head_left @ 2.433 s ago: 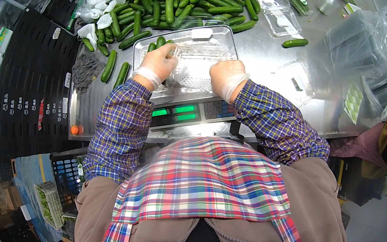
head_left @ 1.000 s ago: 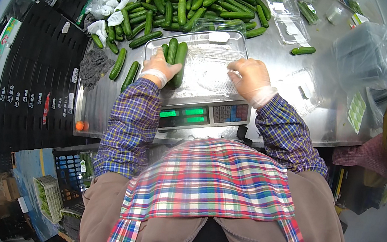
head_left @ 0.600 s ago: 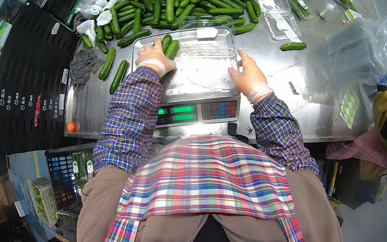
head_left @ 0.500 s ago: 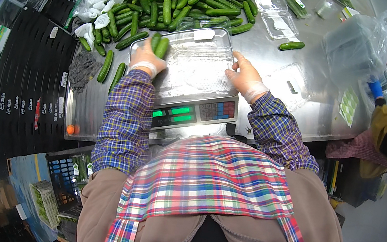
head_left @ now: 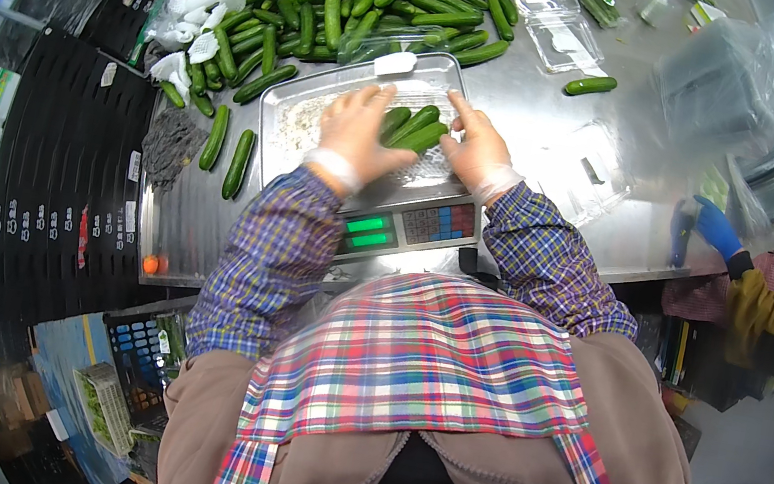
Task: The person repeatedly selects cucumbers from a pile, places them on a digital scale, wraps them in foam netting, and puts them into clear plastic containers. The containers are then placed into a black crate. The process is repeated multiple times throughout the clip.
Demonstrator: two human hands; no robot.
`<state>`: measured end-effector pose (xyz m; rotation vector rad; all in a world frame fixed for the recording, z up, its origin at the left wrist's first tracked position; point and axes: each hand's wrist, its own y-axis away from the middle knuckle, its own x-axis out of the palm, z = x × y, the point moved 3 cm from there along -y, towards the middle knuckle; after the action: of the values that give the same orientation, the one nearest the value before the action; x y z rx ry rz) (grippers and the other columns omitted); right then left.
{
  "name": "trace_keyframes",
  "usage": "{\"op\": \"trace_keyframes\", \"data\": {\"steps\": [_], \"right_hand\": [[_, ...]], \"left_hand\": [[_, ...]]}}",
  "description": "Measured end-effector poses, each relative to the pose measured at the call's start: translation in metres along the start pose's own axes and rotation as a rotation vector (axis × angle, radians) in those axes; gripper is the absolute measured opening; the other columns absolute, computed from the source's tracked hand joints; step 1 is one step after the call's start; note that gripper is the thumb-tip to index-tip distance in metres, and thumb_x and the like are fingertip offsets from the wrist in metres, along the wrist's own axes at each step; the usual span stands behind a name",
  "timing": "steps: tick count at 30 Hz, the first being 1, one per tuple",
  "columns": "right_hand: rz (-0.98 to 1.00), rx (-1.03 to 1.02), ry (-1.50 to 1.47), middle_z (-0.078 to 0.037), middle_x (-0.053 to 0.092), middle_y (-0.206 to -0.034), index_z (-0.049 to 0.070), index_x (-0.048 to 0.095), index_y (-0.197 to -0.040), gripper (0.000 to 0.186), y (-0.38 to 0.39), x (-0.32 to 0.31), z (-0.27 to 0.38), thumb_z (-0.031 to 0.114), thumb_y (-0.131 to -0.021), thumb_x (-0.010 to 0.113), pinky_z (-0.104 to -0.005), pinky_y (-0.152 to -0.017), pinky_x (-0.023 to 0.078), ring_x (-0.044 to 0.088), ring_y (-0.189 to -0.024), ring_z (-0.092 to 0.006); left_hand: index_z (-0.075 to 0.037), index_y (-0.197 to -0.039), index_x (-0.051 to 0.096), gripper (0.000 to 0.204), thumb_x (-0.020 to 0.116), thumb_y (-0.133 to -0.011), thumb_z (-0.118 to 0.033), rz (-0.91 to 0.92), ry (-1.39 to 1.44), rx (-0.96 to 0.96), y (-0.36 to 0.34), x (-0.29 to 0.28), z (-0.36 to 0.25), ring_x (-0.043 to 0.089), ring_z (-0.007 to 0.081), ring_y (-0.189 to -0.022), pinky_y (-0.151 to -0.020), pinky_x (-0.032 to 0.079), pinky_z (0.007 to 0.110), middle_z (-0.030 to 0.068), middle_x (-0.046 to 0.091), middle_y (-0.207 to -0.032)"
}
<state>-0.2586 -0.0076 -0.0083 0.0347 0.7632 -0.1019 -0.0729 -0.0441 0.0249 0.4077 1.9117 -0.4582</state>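
Note:
A few cucumbers (head_left: 413, 127) lie together at the right of a clear plastic container on the metal tray (head_left: 277, 151) of a digital scale (head_left: 435, 224). Just left of them is my left hand (head_left: 352, 132), thinly gloved, fingers spread, its thumb at their lower ends. Near their right ends my right hand (head_left: 475, 151) has its fingers apart and bent toward the container's side; whether it touches them I cannot tell. The container's lid (head_left: 363, 41) lies flipped back behind, beside a large cucumber pile (head_left: 332, 15).
Loose cucumbers (head_left: 237, 165), a grey cloth (head_left: 174, 139), white foam nets (head_left: 207, 3), clamshells (head_left: 557, 31) and wrapped boxes (head_left: 721, 82) lie on the steel table (head_left: 628, 257). Black crates (head_left: 54, 169) stand left. A co-worker's blue-gloved hand (head_left: 718, 229) is at the right.
The cucumbers have shifted from the left side of the tray to the right. My left hand has moved right with them. The co-worker's blue glove has come down onto the table's right edge.

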Motion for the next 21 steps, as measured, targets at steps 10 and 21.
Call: {"op": "trace_keyframes", "data": {"steps": [10,21], "right_hand": [[0.011,-0.093,0.034,-0.01,0.059,-0.11,0.016,0.065,-0.113,0.03,-0.001,0.003,-0.005,0.025,-0.085,0.061,-0.0339,-0.088,0.047,0.06,-0.098,-0.0278],[0.084,-0.029,0.122,-0.015,0.055,-0.113,0.017,0.06,-0.12,0.038,-0.004,0.002,-0.001,0.022,-0.082,0.063,-0.0363,-0.091,0.046,0.058,-0.102,-0.0317]], "left_hand": [[-0.006,-0.106,0.067,0.034,0.075,-0.074,-0.014,-0.077,0.346,-0.025,0.057,-0.012,0.048,0.062,0.0277,-0.089,-0.082,0.049,0.037,0.0125,0.067,-0.097],[-0.007,-0.107,0.067,0.034,0.075,-0.074,-0.011,-0.033,0.478,-0.202,0.027,0.009,0.058,0.066,0.0225,-0.086,-0.078,0.052,0.03,0.0136,0.069,-0.097]]}}
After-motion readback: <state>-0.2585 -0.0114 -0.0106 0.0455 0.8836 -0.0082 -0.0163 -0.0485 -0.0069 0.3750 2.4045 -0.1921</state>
